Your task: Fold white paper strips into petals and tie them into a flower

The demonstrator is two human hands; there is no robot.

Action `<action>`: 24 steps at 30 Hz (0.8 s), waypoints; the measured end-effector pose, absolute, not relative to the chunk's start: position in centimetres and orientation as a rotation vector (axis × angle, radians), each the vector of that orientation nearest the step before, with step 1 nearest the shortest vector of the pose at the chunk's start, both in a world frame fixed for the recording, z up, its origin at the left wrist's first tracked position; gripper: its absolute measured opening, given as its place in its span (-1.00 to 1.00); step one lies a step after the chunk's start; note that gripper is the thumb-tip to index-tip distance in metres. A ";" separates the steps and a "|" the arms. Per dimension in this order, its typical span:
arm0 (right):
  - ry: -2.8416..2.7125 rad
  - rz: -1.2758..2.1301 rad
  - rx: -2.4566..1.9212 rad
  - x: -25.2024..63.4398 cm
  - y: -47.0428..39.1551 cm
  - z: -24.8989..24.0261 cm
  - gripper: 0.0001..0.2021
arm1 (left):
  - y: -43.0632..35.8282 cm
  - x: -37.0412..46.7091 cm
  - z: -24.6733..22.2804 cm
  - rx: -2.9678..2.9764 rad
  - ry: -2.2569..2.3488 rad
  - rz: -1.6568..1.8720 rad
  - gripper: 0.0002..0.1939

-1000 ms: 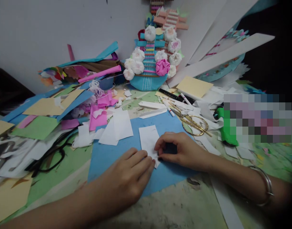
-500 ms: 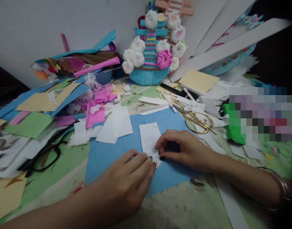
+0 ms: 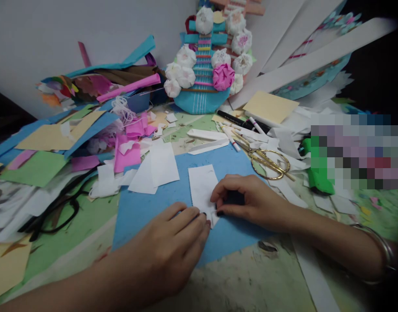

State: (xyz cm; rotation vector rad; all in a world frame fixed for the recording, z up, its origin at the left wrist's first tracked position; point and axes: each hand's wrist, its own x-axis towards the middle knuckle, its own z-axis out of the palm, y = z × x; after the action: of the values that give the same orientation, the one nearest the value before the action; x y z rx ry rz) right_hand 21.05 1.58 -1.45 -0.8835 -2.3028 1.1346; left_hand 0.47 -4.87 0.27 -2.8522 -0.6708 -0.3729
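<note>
A narrow white paper strip (image 3: 202,184) lies on a blue sheet (image 3: 147,216). Its near end is bent or folded, with a small flap between my hands. My left hand (image 3: 176,242) has its fingers curled together on that near end. From the right, my right hand (image 3: 247,201) pinches the paper's edge between thumb and fingers. The exact fold under the fingertips is partly hidden. More white paper pieces (image 3: 163,164) rest on the blue sheet's upper left.
Gold-handled scissors (image 3: 270,164), markers (image 3: 233,119) and paper scraps lie behind my right hand. A blue paper guitar (image 3: 202,102) with paper flowers stands at the back. Black-framed glasses (image 3: 65,216) lie at left, a green object (image 3: 318,173) at right.
The view has shifted slightly, so the surroundings appear a little higher and further left. Both hands keep nearly the same hold on the white strip.
</note>
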 end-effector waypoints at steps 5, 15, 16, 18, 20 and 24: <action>-2.290 1.139 -0.890 21.0 1.5 -1.4 -0.88 | -5.1 0.6 0.3 -2.845 -0.705 -0.400 -0.57; -2.301 1.124 -0.893 21.0 1.4 -1.4 -0.89 | -5.1 0.5 0.4 -2.892 -0.699 -0.390 -0.66; -2.304 1.116 -0.887 21.0 1.4 -1.4 -0.88 | -5.1 0.5 0.3 -2.893 -0.695 -0.395 -0.66; -2.314 1.090 -0.878 21.0 1.4 -1.4 -0.86 | -5.0 0.4 0.1 -2.898 -0.688 -0.398 -0.67; -2.324 1.064 -0.874 21.0 1.3 -1.5 -0.86 | -5.0 0.3 -0.1 -2.907 -0.675 -0.388 -0.67; -2.319 1.063 -0.877 21.0 1.3 -1.5 -0.85 | -5.1 0.2 -0.3 -2.897 -0.674 -0.399 -0.64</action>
State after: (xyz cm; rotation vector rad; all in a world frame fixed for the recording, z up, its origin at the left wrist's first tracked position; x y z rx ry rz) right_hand 20.97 1.35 -1.54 -0.8770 -2.3189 1.0633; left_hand 0.24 -5.09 -0.28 -2.8974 -0.6739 -0.3990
